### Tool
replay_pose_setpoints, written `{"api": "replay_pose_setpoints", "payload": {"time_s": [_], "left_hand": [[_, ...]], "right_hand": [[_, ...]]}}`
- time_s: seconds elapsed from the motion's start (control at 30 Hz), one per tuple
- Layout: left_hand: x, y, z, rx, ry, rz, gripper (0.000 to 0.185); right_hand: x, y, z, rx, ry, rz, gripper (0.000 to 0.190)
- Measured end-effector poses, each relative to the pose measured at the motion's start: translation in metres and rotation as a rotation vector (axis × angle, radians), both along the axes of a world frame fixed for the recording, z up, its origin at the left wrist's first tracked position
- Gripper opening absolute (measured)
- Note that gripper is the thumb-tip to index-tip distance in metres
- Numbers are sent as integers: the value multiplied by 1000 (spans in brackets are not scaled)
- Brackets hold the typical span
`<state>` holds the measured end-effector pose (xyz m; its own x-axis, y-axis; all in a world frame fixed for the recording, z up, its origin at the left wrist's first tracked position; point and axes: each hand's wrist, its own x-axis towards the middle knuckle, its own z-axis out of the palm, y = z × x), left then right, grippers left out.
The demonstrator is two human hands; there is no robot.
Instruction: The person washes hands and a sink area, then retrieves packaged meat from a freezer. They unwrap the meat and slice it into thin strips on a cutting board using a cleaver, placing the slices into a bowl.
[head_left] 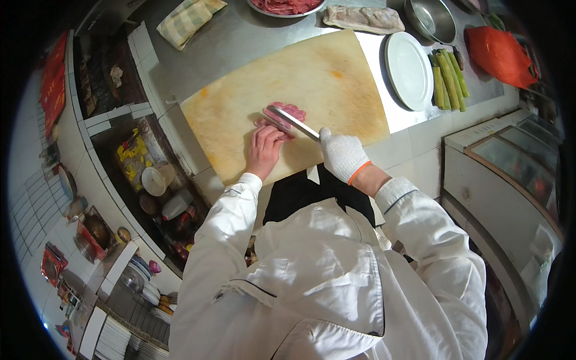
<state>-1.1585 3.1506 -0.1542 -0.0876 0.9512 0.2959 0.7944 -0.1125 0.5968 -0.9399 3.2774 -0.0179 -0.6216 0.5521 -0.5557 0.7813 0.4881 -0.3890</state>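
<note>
On a large, stained cutting board (315, 72), sliced raw meat (294, 111) lies just beyond a knife (294, 121). My right hand (343, 155), in a white knitted glove with an orange cuff edge, grips the handle, which the glove mostly hides. The blade points up and left across the meat. Bare, with fingers bent, my left hand (265, 150) holds down the uncut meat (284, 136) on the near side of the blade. Part of that meat is hidden beneath the fingers.
Beyond the board are a folded checked cloth (189, 20), a dish of sliced meat (288, 8) and a pale slab (363, 19). A white oval plate (408, 72), green stalks (450, 81), a metal bowl (431, 20) and a red plastic bag (499, 56) stand to the right.
</note>
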Motion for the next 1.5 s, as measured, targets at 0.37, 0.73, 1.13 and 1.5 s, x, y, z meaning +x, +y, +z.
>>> {"api": "replay_pose_setpoints", "payload": {"time_s": [0.37,0.73,1.13,1.5], "left_hand": [[-5,-4,-8,-36,1,-23,30],[-7,-3,-5,-95,-66,-48,38],[-6,-5,-10,-108,35,-35,33],[0,-5,-6,-43,33,-6,39]], "right_hand": [[-2,-7,38,-55,-82,74,21],[-53,11,-4,-124,-88,68,23],[-85,10,-40,-45,19,41,22],[-51,-5,-41,-62,-3,59,23]]}}
